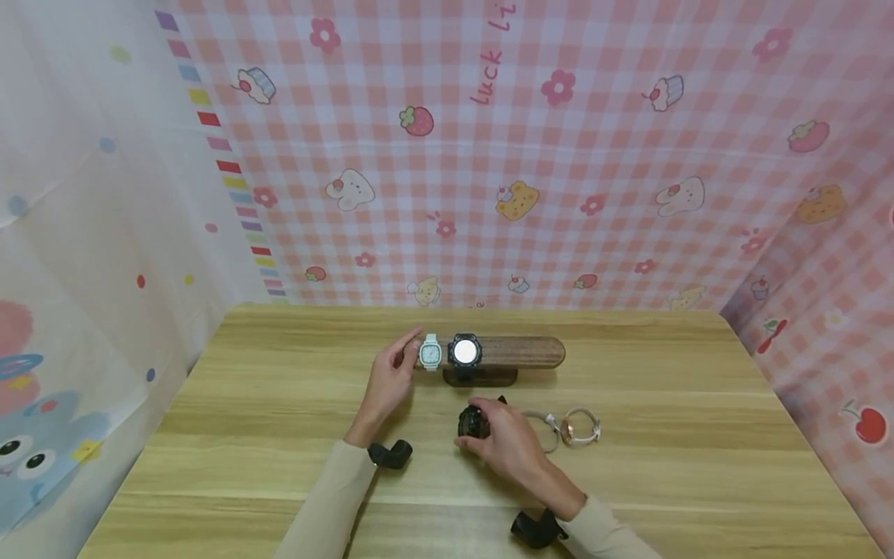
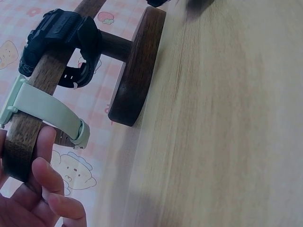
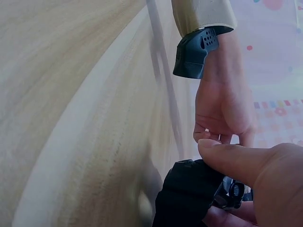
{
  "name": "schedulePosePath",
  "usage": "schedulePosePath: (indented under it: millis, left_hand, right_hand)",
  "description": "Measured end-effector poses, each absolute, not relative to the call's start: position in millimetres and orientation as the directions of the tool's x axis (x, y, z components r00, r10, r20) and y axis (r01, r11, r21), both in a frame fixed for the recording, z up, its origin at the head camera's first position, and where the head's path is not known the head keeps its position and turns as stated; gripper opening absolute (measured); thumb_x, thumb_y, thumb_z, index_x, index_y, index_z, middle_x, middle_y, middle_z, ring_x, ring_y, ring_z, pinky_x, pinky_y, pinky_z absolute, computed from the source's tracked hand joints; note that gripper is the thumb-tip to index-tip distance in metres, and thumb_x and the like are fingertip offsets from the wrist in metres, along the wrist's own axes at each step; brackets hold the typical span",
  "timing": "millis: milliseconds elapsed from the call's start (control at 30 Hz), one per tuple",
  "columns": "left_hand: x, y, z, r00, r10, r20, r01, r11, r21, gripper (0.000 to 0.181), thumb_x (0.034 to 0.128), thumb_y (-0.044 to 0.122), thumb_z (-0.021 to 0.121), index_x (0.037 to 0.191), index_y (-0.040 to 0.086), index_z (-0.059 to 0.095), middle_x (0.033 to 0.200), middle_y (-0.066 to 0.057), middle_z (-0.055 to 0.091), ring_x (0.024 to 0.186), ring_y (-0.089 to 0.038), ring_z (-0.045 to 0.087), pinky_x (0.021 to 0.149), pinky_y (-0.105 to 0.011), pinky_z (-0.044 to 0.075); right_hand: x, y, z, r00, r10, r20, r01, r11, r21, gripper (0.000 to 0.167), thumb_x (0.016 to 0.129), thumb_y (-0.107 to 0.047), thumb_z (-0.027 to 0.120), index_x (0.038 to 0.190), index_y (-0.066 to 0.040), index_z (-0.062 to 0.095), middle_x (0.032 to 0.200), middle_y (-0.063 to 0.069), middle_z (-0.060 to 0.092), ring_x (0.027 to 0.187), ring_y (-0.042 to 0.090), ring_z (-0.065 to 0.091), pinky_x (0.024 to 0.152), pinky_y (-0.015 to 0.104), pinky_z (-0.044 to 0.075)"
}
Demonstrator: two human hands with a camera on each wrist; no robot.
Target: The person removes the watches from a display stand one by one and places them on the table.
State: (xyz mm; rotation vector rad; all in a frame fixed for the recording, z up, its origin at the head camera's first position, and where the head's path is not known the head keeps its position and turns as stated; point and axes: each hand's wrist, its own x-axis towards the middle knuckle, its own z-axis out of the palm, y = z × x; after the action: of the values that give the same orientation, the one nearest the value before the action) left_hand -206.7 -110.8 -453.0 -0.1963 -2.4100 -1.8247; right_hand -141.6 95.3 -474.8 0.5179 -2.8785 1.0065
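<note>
A dark wooden watch stand (image 1: 527, 352), a rounded bar on a foot, stands toward the back of the table. Near its left end hangs a pale mint watch (image 1: 430, 354), and beside that a black watch with a bright round face (image 1: 465, 352). My left hand (image 1: 388, 379) grips the bar's left end; in the left wrist view its fingers (image 2: 47, 175) lie next to the mint strap (image 2: 49, 109). In front of the stand, my right hand (image 1: 515, 446) holds another black watch (image 1: 472, 422) between thumb and fingers, its strap (image 3: 187, 196) partly hidden.
Just right of my right hand, a watch with a rose-gold case (image 1: 567, 432) and a thin-banded watch (image 1: 551, 421) lie on the wooden table (image 1: 663, 466). Black wrist cameras (image 1: 391, 455) sit on both wrists. Patterned cloth (image 1: 447, 171) hangs behind the table and at both sides.
</note>
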Motion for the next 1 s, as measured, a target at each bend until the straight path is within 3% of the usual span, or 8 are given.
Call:
schedulePosePath:
  millis: [67,267,533,700,900,1000]
  left_hand:
    - [-206.4,-110.7,-453.4,-0.986,0.034,0.166,0.169,0.268,0.948,0.035,0.1048,0.012,0.049,0.138,0.008,0.058,0.093,-0.013,0.059,0.087,-0.035,0.054,0.069,-0.021,0.042]
    - [-206.6,-110.2,-453.7,-0.985,0.034,0.17,0.173,0.262,0.949,0.035,0.1048,0.012,0.049,0.138,0.007,0.058,0.09,-0.012,0.058,0.087,-0.035,0.054,0.07,-0.02,0.042]
    - [-206.2,-110.0,-452.9,-0.984,0.029,0.178,0.179,0.267,0.947,0.035,0.1048,0.013,0.049,0.138,0.007,0.058,0.089,-0.013,0.057,0.081,-0.026,0.052,0.068,-0.02,0.041]
    - [-207.5,-110.4,-453.9,-0.983,0.037,0.18,0.183,0.275,0.944,0.035,0.105,0.013,0.049,0.138,0.007,0.058,0.084,-0.013,0.055,0.076,-0.018,0.049,0.065,-0.021,0.04]
    - [-210.1,-110.8,-457.2,-0.988,0.033,0.153,0.157,0.258,0.953,0.035,0.1052,0.014,0.049,0.139,0.008,0.057,0.086,-0.013,0.056,0.084,-0.038,0.053,0.067,-0.02,0.041]
    - [-210.4,-110.4,-458.1,-0.988,0.026,0.152,0.153,0.252,0.955,0.035,0.1051,0.014,0.049,0.139,0.008,0.057,0.087,-0.015,0.056,0.087,-0.042,0.053,0.068,-0.02,0.041]
  right_hand:
    - [-141.7,94.8,-475.1,-0.945,-0.292,0.147,-0.32,0.739,-0.593,0.065,0.075,-0.029,0.087,0.127,0.0,0.062,0.122,0.023,0.066,0.106,0.038,0.065,0.09,0.048,0.052]
    - [-141.7,92.9,-476.1,-0.95,-0.279,0.141,-0.309,0.763,-0.568,0.067,0.073,-0.032,0.088,0.127,-0.001,0.063,0.117,0.02,0.069,0.102,0.035,0.067,0.087,0.046,0.054]
    - [-141.9,91.2,-476.6,-0.949,-0.276,0.153,-0.314,0.774,-0.55,0.067,0.071,-0.034,0.089,0.124,0.0,0.065,0.079,0.002,0.067,0.071,0.013,0.061,0.065,0.03,0.051]
    - [-142.2,90.7,-476.2,-0.949,-0.28,0.149,-0.314,0.773,-0.552,0.067,0.072,-0.035,0.088,0.124,0.0,0.065,0.072,-0.004,0.063,0.066,0.009,0.056,0.062,0.028,0.048]
    - [-142.6,90.7,-476.1,-0.945,-0.287,0.154,-0.324,0.773,-0.546,0.067,0.073,-0.036,0.088,0.125,0.0,0.065,0.07,-0.007,0.061,0.064,0.006,0.054,0.061,0.028,0.047]
    - [-142.4,91.3,-475.4,-0.945,-0.292,0.148,-0.324,0.767,-0.554,0.069,0.074,-0.036,0.087,0.127,0.0,0.063,0.068,-0.009,0.06,0.062,0.004,0.051,0.06,0.026,0.045]
